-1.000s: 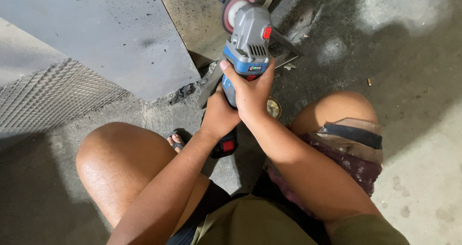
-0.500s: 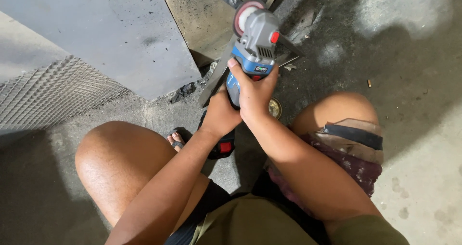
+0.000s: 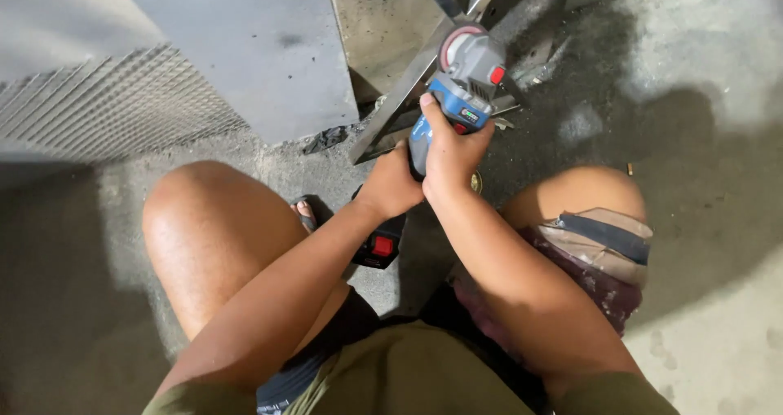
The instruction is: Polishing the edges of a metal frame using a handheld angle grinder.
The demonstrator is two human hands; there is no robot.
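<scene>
Got both hands wrapped tight around the cordless angle grinder (image 3: 457, 97): right hand (image 3: 451, 150) clamps the blue body up front, left hand (image 3: 390, 188) grips the rear just above the battery pack (image 3: 378, 248). Grinder points toward 12 o'clock, its disc (image 3: 453, 40) against the angled steel bar (image 3: 408, 97) on the concrete floor (image 3: 701, 138).

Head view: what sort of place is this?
Likely a metal fabrication workshop, worked at floor level. Both hands, left hand and right hand, grip a cordless angle grinder against a steel angle frame, with a steel sheet and expanded mesh panel on the dusty concrete floor.
</scene>
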